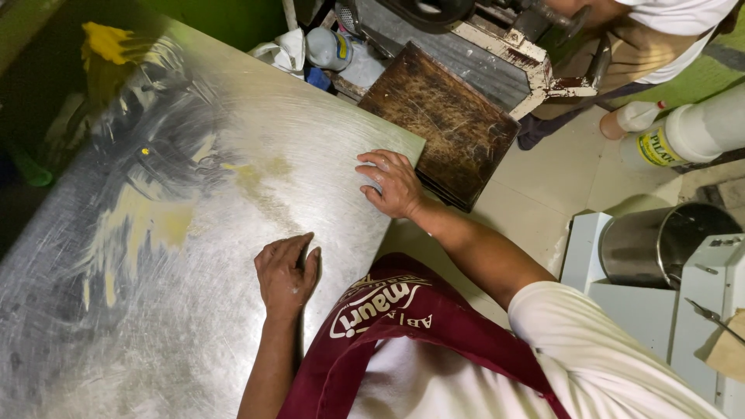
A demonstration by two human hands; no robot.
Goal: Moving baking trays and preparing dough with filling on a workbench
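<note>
Here, 2 bare hands rest on a big shiny metal table. The left hand lies flat on the tabletop, palm down, near the person's body, with its fingers close together and nothing in it. The right hand sits farther away, close to the table's edge. Its fingers are spread a little and press down on something small and pale that peeks out from under them; I cannot tell what that thing is, because the hand hides most of it. The 2 hands are apart from each other, with bare metal between them. The table has yellow smears and a pale, dusty film on its left part, well away from the right hand and a bit nearer to the left one. Just beside the right hand, past the table's edge, a stack of dark brown worn trays leans at a tilt. Behind the trays stands an old metal machine, and another person in a white top is next to it. At the top, by the far end of the table, there is a white cloth and a pale plastic jar. On the right there are white bottles and a round steel pot. The person wears a dark red apron over a white shirt.
</note>
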